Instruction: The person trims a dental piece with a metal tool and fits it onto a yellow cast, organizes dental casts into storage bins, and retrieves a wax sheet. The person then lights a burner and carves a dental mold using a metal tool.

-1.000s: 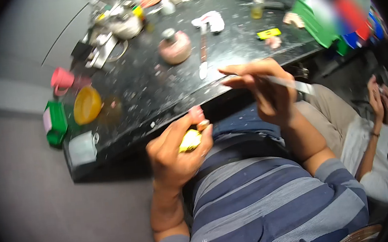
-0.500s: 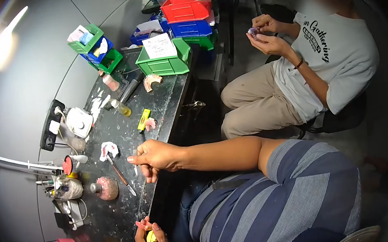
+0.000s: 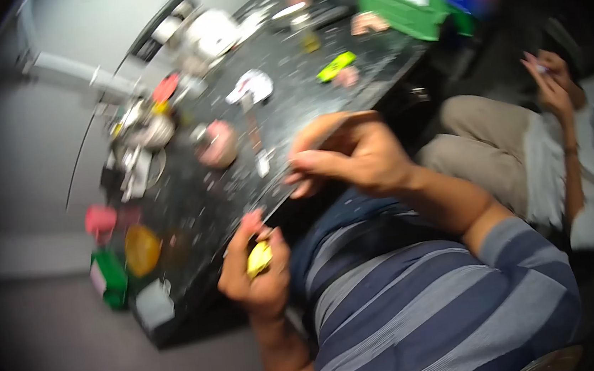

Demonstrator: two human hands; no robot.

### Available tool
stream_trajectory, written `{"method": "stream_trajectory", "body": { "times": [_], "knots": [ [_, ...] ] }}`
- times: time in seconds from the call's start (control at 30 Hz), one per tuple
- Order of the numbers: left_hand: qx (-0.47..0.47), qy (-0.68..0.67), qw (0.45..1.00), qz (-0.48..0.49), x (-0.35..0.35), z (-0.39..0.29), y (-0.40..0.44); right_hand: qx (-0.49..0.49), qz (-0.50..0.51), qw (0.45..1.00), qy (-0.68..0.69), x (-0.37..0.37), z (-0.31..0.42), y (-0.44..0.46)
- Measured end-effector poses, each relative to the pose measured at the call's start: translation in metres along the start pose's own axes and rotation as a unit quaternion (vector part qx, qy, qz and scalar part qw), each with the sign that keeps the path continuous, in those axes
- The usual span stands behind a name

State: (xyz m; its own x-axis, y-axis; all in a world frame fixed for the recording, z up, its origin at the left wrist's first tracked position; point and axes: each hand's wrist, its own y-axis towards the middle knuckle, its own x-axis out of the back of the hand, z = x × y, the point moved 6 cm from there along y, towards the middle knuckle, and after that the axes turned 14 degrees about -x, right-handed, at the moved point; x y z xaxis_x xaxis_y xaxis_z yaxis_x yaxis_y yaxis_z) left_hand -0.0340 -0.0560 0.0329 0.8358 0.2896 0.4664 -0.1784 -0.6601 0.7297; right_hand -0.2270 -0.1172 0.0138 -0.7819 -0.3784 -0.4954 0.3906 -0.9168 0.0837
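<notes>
My left hand (image 3: 267, 285), low in front of the bench edge, is closed round a yellow lump (image 3: 260, 259). A small pink piece (image 3: 252, 222), perhaps denture material, shows at its fingertips; blur hides its shape. Up and to the right, my right hand (image 3: 358, 152) hovers near the edge with thumb and fingers drawn together. Whether anything sits between those fingertips is too blurred to see. On the bench beyond lie a knife-like tool with a brown handle (image 3: 254, 129) and a white and red dental piece (image 3: 252, 86). A pink-coated jar (image 3: 217, 144) stands left of the tool.
On the dark bench (image 3: 289, 100) are a yellow-green box (image 3: 336, 66), a pink dental arch (image 3: 369, 23) and a green bin (image 3: 394, 8). A yellow bowl (image 3: 143, 250) and pink cup (image 3: 101, 222) stand left. A co-worker (image 3: 551, 154) sits at the right, hands raised.
The view has turned and shifted, with blur; the bench's near left corner now shows. My hands appear closer together, and the left still holds the yellow lump and pink piece.
</notes>
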Motion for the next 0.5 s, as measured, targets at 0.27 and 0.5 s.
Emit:
{"method": "stream_trajectory", "body": {
  "times": [0.27, 0.5],
  "knots": [
    [-0.066, 0.062, 0.996, 0.009, 0.014, -0.005, -0.001, 0.19, 0.088, 0.935, -0.286, -0.046, 0.009, -0.01],
    [-0.084, 0.07, 0.994, -0.006, 0.016, -0.007, -0.002, 0.102, 0.082, 0.975, -0.179, -0.046, -0.011, -0.008]
  ]
}}
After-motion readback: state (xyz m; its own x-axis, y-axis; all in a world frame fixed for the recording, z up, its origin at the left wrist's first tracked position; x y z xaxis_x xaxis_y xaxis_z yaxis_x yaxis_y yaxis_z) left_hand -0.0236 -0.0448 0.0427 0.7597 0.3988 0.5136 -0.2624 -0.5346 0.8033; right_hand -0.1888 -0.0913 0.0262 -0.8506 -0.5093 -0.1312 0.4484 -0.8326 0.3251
